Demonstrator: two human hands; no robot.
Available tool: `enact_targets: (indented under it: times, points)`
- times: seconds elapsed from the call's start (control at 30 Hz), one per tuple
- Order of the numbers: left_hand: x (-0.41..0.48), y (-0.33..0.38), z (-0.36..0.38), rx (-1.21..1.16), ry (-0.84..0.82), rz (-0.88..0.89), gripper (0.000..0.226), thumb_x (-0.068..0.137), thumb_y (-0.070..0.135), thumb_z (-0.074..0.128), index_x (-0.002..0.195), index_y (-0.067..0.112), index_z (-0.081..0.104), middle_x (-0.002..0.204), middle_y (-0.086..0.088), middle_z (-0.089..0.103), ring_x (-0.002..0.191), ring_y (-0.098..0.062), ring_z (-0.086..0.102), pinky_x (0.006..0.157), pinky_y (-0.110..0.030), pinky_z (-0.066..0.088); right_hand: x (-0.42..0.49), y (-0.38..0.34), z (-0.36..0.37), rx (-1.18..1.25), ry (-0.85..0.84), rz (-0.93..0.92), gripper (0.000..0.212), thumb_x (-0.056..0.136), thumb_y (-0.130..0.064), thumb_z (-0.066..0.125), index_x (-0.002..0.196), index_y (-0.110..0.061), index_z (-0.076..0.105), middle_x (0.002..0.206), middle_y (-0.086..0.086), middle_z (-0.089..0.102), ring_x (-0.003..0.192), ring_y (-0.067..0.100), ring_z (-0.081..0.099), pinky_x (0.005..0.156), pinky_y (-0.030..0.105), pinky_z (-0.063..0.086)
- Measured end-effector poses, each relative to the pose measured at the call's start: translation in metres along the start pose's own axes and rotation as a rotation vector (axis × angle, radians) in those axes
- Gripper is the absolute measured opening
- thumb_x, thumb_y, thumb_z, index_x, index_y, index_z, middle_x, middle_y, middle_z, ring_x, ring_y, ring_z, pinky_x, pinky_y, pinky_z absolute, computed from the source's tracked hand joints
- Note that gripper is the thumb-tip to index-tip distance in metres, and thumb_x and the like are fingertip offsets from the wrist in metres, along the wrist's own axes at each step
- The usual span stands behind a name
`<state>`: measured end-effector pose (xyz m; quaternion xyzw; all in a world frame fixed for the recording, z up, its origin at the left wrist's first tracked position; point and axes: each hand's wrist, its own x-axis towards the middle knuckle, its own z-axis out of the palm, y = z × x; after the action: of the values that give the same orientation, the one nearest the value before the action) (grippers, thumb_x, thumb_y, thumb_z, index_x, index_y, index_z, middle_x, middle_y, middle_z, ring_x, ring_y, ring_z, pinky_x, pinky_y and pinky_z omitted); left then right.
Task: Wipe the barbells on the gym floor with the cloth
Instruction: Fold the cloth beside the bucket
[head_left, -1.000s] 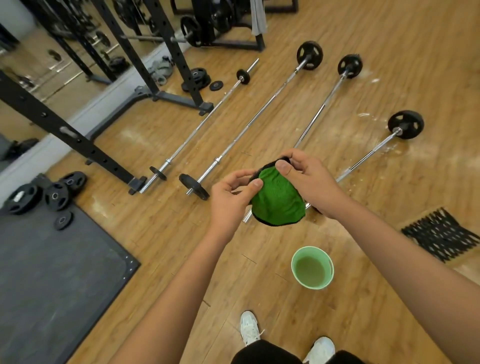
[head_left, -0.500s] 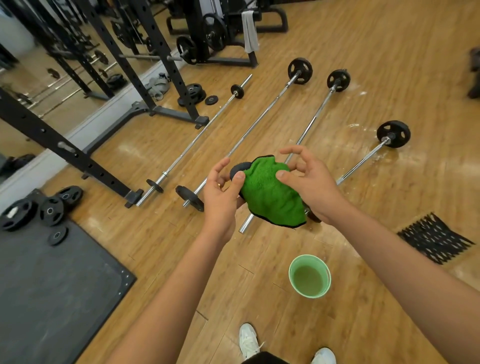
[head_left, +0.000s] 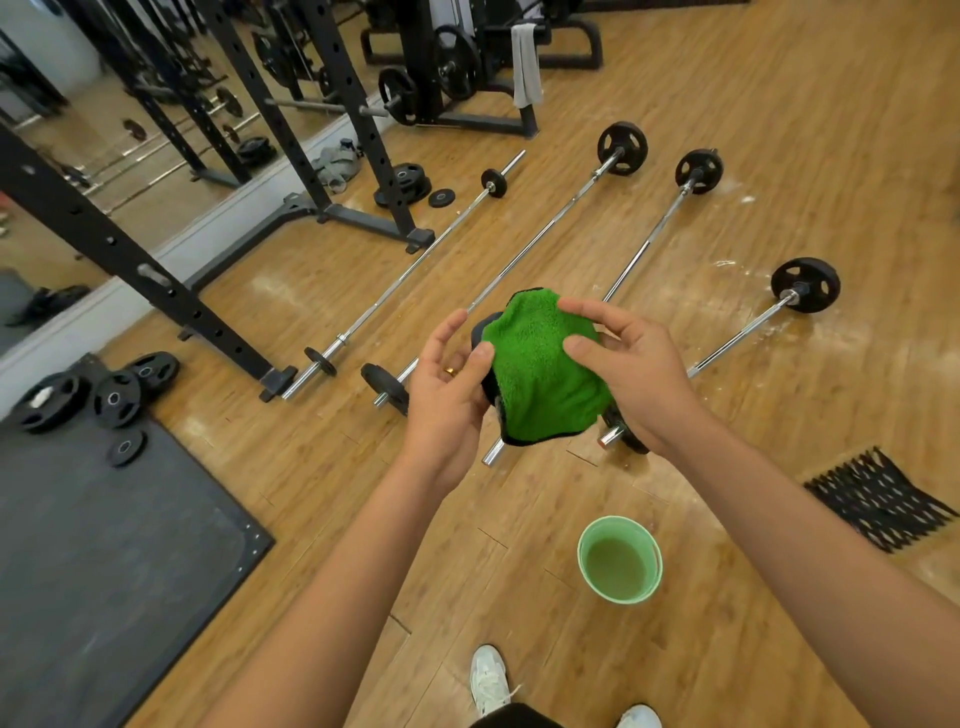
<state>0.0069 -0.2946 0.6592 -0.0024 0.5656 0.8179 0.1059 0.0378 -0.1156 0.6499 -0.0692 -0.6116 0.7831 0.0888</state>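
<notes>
A green cloth with a black edge (head_left: 540, 371) hangs in the air between both hands, chest-high above the floor. My left hand (head_left: 449, 387) pinches its left side with the thumb on top. My right hand (head_left: 631, 364) holds its right side, thumb and fingers on the fabric. Several chrome barbells lie side by side on the wooden floor beyond the hands: the leftmost barbell (head_left: 410, 267), a second barbell (head_left: 545, 228), a third barbell (head_left: 654, 236) and the rightmost barbell (head_left: 748, 330). The cloth and hands hide the near ends of the middle bars.
A green bucket (head_left: 620, 558) of cloudy water stands on the floor near my white shoes (head_left: 488, 680). A black power rack (head_left: 171, 296) and loose weight plates (head_left: 111, 397) sit left, on a dark rubber mat (head_left: 104, 545). A black mesh mat (head_left: 878, 501) lies right.
Both hands have lifted the cloth slightly and spread it out, turning it between the fingers. The view has tilted up, showing more of the gym.
</notes>
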Motion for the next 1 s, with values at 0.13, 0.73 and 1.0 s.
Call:
enact_targets:
  times: [0.13,0.73,1.0]
  points:
    - [-0.003,0.003,-0.010,0.184,-0.189,-0.088,0.071,0.089,-0.008,0.066,0.149,0.021,0.040,0.115,-0.016,0.072,0.105,-0.024,0.070,0.091,-0.031,0.055,-0.002,-0.005,-0.004,0.026,-0.098,-0.004,0.061,0.087,0.017,0.062,0.137,-0.017,0.055,0.120,-0.006,0.071,0.114,0.012,0.066,0.096,0.031,0.055]
    - [0.006,0.011,-0.022,1.238,-0.268,0.291,0.011,0.090,0.028,0.074,0.097,0.029,0.065,0.111,0.003,0.051,0.098,-0.007,0.050,0.082,-0.015,0.035,0.002,-0.007,-0.011,-0.830,-0.075,-0.258,0.014,0.098,-0.020,0.062,0.109,-0.012,0.065,0.116,0.001,0.060,0.103,0.013,0.057,0.085,0.026,0.046]
    - [-0.001,0.015,-0.006,0.403,-0.074,-0.132,0.006,0.097,0.014,0.065,0.098,0.009,0.067,0.076,-0.001,0.069,0.068,-0.018,0.066,0.071,-0.033,0.054,-0.001,-0.005,0.000,-0.253,-0.007,0.077,0.014,0.096,-0.025,0.067,0.106,-0.015,0.065,0.098,0.008,0.073,0.093,0.026,0.071,0.085,0.050,0.059]
